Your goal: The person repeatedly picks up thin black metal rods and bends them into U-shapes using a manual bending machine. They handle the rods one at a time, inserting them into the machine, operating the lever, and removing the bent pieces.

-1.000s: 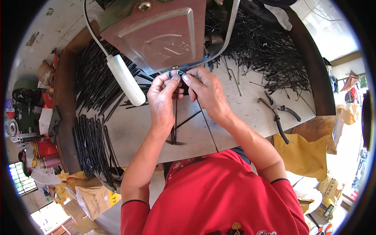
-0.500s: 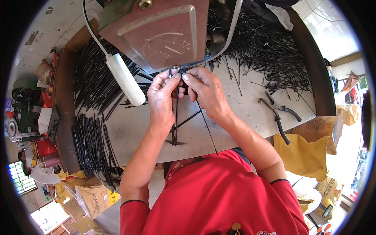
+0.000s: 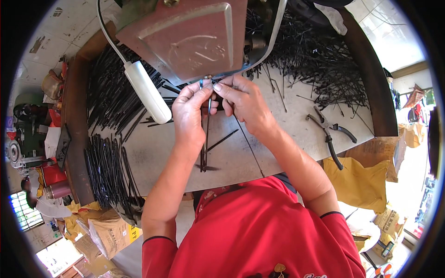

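Observation:
Both hands meet just under the front edge of a reddish-brown machine housing. My left hand is closed, pinching thin black rods that hang down toward the table's near edge. Close beside it, my right hand is closed on another thin black rod, which slants down to the right. The thumbs and fingertips are almost touching at the machine's lower edge. The upper rod ends are largely hidden by the fingers and the machine. A short black rod lies on the metal table behind the held rods.
A white lamp on a cable hangs left of my left hand. Bundles of straight black rods lie at left, a tangled heap of bent ones at far right. Pliers rest on the metal table, which has raised brown sides.
The lower end of the rod in my right hand has swung right. The rods in my left hand hang slightly farther left and closer together. Both hands stay under the machine.

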`<state>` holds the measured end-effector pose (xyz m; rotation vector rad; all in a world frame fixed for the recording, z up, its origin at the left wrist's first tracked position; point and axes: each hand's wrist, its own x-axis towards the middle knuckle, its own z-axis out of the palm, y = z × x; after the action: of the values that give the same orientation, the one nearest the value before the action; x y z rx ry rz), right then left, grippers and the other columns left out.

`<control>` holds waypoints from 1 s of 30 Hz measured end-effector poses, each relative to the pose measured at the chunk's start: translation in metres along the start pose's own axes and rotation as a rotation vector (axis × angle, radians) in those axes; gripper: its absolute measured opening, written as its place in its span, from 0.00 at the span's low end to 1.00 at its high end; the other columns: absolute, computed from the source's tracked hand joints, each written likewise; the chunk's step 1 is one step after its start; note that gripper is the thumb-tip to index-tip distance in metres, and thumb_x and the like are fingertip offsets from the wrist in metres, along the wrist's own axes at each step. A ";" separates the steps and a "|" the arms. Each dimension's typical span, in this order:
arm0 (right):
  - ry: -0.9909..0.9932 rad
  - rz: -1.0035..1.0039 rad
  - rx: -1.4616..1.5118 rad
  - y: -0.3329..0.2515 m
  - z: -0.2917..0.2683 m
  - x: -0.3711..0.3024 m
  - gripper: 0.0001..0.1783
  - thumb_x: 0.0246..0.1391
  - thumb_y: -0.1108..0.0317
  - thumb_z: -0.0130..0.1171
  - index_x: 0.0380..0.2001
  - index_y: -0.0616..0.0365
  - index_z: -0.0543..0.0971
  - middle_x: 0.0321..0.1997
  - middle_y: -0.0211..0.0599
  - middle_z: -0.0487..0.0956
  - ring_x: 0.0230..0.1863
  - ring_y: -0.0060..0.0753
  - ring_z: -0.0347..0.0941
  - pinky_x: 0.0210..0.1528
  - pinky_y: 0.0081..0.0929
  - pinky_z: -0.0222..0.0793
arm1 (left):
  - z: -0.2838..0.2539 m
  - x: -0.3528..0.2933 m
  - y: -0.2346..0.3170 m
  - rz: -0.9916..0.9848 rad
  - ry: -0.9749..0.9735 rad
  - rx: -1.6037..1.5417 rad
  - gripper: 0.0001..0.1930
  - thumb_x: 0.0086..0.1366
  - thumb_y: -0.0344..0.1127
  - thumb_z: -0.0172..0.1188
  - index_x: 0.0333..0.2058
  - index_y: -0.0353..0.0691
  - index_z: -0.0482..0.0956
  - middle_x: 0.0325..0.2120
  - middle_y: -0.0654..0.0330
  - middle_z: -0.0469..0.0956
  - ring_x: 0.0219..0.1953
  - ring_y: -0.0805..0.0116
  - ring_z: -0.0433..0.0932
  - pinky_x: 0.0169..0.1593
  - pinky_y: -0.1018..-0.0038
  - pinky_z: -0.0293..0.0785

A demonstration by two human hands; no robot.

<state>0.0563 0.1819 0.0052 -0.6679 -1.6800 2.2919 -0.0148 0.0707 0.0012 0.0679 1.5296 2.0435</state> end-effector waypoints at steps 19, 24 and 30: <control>-0.080 0.069 0.021 0.007 -0.015 -0.027 0.11 0.60 0.63 0.51 0.38 0.59 0.75 0.23 0.27 0.74 0.16 0.13 0.63 0.12 0.14 0.52 | -0.007 -0.013 -0.012 -0.010 -0.184 0.034 0.10 0.61 0.35 0.61 0.33 0.39 0.69 0.23 0.60 0.77 0.22 0.74 0.75 0.25 0.81 0.67; -0.094 0.052 -0.014 0.007 -0.017 -0.028 0.10 0.60 0.64 0.51 0.37 0.59 0.75 0.22 0.26 0.73 0.15 0.14 0.63 0.12 0.14 0.52 | -0.006 -0.010 -0.013 -0.004 -0.212 0.024 0.12 0.60 0.35 0.62 0.33 0.38 0.68 0.22 0.59 0.77 0.22 0.73 0.75 0.25 0.81 0.69; -0.149 0.051 -0.096 -0.003 -0.022 -0.019 0.10 0.60 0.65 0.51 0.35 0.60 0.76 0.22 0.26 0.73 0.15 0.14 0.63 0.11 0.14 0.50 | -0.001 -0.011 -0.008 0.073 -0.202 0.019 0.12 0.61 0.35 0.62 0.33 0.37 0.68 0.22 0.58 0.77 0.22 0.72 0.75 0.26 0.80 0.70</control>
<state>0.0836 0.1933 0.0074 -0.5784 -1.8703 2.3614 -0.0026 0.0659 -0.0029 0.3314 1.4399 2.0099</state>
